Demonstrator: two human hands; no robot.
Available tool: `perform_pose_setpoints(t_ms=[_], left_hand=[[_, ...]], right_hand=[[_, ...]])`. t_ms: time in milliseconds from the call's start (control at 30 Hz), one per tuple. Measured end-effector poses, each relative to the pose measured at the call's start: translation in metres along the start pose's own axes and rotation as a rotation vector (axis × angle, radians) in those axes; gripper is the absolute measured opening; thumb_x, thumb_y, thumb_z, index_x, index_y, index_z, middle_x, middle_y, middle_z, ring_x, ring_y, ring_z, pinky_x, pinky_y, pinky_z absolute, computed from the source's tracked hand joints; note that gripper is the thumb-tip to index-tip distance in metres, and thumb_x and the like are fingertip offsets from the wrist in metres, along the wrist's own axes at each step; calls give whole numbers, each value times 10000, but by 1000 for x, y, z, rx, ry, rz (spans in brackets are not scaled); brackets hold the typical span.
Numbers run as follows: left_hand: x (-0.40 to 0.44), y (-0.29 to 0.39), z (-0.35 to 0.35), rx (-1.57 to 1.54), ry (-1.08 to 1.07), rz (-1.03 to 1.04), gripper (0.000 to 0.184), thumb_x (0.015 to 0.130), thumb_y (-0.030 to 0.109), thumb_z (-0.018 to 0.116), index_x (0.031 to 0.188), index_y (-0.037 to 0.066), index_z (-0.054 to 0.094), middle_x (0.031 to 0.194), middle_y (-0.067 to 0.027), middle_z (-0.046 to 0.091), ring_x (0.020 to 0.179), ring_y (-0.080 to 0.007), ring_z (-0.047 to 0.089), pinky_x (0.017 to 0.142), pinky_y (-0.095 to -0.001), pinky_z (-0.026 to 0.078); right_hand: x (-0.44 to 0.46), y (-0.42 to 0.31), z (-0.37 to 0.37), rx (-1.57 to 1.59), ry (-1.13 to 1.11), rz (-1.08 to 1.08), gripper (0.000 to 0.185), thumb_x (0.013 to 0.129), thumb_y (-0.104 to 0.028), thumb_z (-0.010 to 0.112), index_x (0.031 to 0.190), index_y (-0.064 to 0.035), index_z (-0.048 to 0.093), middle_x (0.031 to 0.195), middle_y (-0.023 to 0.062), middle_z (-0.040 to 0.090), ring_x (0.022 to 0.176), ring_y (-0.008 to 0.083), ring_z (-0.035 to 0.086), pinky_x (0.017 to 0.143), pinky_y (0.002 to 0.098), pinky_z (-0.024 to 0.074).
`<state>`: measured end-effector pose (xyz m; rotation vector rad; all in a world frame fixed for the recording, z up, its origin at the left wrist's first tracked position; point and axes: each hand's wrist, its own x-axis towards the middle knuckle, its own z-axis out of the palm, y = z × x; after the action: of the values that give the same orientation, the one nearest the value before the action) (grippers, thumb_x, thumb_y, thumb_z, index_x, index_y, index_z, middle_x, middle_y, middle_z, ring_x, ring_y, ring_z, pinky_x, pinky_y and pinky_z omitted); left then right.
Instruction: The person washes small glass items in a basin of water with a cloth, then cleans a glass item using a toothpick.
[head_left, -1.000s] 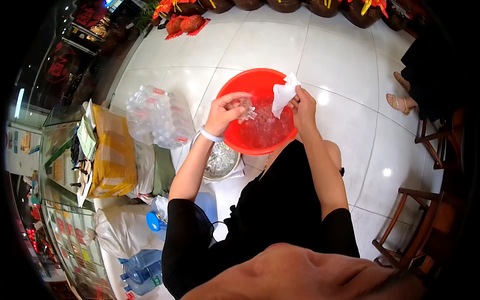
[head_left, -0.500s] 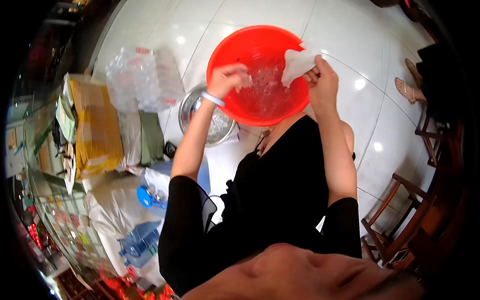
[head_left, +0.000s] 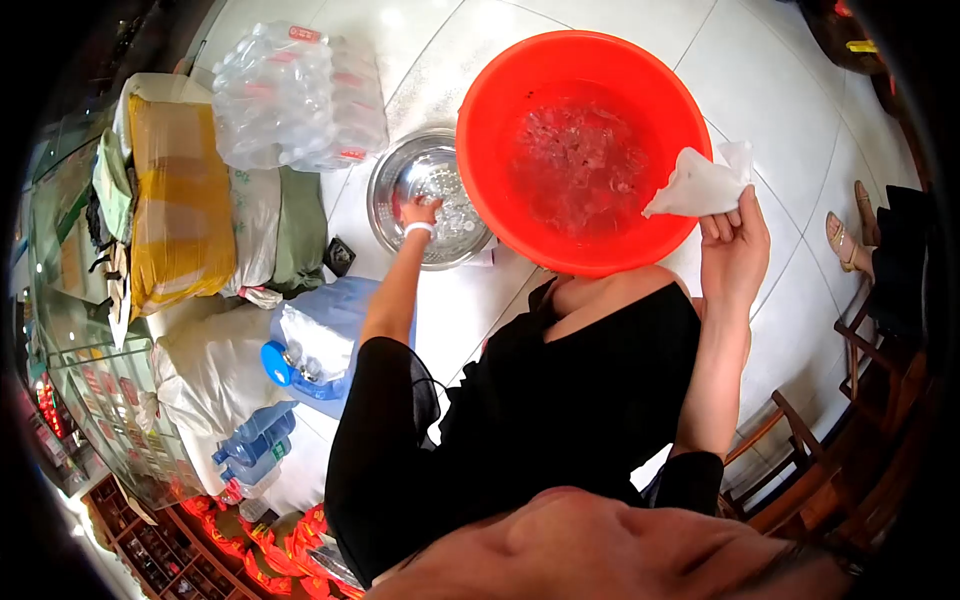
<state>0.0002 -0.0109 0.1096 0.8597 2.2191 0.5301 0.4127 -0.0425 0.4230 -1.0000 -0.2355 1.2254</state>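
My left hand (head_left: 419, 213), with a white band at the wrist, is over the shiny metal basin (head_left: 381, 217). Its fingers look apart, and small clear pieces (head_left: 452, 208) lie in the basin beside them. Whether the fingertips touch any piece is too small to tell. Pinched in my right hand (head_left: 735, 245) is a thin, limp white cloth (head_left: 700, 184), partly see-through at one corner. The cloth hangs over the right rim of a large red tub (head_left: 495, 90). Water and many small clear pieces (head_left: 580, 150) fill the tub's bottom.
Wrapped plastic bottles (head_left: 290, 95) stand behind the metal basin. A yellow-taped carton (head_left: 180, 205), sacks (head_left: 300, 225) and a blue water jug (head_left: 340, 330) line the left side. At right are another person's sandalled feet (head_left: 845, 245) and wooden chairs (head_left: 790, 430).
My left hand has moved from above the red tub down and left to the metal basin. My right hand keeps the white cloth by the tub's right rim. The camera view has shifted.
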Motion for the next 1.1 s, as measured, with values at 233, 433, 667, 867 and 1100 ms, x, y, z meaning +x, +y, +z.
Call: perform_pose_setpoints(t_ms=[233, 433, 667, 867, 1100], left_hand=[[30, -8, 57, 197, 193, 128, 507, 583, 283, 754, 1005, 51, 595, 1010, -154, 590, 950, -296, 553, 821, -363, 426], [89, -4, 89, 609, -205, 261, 388, 672, 227, 665, 1002, 39, 589, 962, -169, 596, 875, -291, 577, 763, -379, 450], [94, 2, 80, 474, -221, 471, 304, 706, 145, 633, 979, 18, 589, 877, -154, 611, 777, -246, 593, 694, -338, 469], [31, 109, -22, -458, 129, 628, 161, 763, 23, 553, 918, -1, 590, 835, -67, 601, 740, -122, 543, 686, -248, 443], [-102, 241, -2, 606, -680, 1295, 340, 748, 58, 523, 1087, 36, 529, 1012, -200, 565, 947, -342, 540, 831, -386, 428]], right_hand=[[2, -2, 2, -35, 63, 61, 161, 902, -182, 420, 858, -39, 477, 603, -56, 256, 523, 46, 204, 475, 197, 220], [4, -2, 2, -44, 55, 51, 162, 896, -187, 425, 862, -39, 480, 604, -59, 274, 524, 39, 236, 480, 185, 236], [5, -4, 5, -77, 86, 63, 176, 897, -203, 420, 843, -43, 471, 605, -59, 271, 521, 41, 235, 482, 185, 237], [6, -3, 2, -35, 37, 68, 187, 900, -206, 423, 813, -45, 463, 590, -57, 258, 517, 46, 225, 481, 200, 227], [5, 0, -3, -39, -26, 52, 213, 899, -209, 437, 813, -24, 499, 577, -59, 277, 517, 49, 233, 498, 202, 257]])
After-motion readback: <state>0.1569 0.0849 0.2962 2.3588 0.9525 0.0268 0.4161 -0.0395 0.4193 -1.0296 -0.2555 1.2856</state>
